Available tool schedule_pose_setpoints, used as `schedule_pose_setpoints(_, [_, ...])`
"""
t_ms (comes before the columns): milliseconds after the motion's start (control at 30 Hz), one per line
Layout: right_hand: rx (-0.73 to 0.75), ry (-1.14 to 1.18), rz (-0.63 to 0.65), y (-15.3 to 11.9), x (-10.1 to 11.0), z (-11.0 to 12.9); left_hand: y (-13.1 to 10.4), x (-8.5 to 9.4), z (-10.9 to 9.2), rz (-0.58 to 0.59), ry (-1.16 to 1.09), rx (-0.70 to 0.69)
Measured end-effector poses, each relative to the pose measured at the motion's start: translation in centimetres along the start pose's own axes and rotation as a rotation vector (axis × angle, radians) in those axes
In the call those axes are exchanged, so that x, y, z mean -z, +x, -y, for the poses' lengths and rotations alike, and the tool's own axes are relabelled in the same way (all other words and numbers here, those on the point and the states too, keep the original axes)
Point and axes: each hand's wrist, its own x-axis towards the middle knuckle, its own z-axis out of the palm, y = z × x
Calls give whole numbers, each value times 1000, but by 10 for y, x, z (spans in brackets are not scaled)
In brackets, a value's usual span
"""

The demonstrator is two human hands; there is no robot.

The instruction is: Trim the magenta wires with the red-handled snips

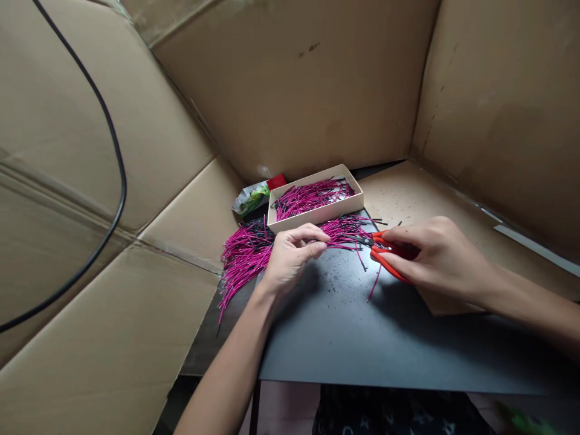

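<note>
A dark grey mat (362,338) covers the near part of the work surface, speckled with small black bits, so it likely serves as a cutting pad that catches the offcuts. On it, the right hand (435,257) is closed around the red-handled cutters (385,254), whose tip points left at a single pink wire (347,243). The left hand (290,257) pinches that wire between thumb and fingertips, holding it level for the blades. A loose pink wire piece (374,285) lies just below the cutters. Left and beyond, a heap of pink wires (244,254) lies within easy reach. Farther back, a shallow cardboard box (317,214) holds more wires, beside a crumpled packet (254,196), all ringed by cardboard walls (294,90).
</note>
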Motion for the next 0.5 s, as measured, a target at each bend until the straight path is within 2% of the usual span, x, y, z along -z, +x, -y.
schedule_pose_setpoints(133, [9,4,-8,0,-2,-1,1,-1,2,-3,-133,12])
schedule_pose_setpoints(300, [18,19,-8,0,-3,-1,-2,-4,-1,-18,-64,10])
schedule_pose_setpoints(500, [30,43,-2,0,-3,1,-9,-13,-6,-1,1,160])
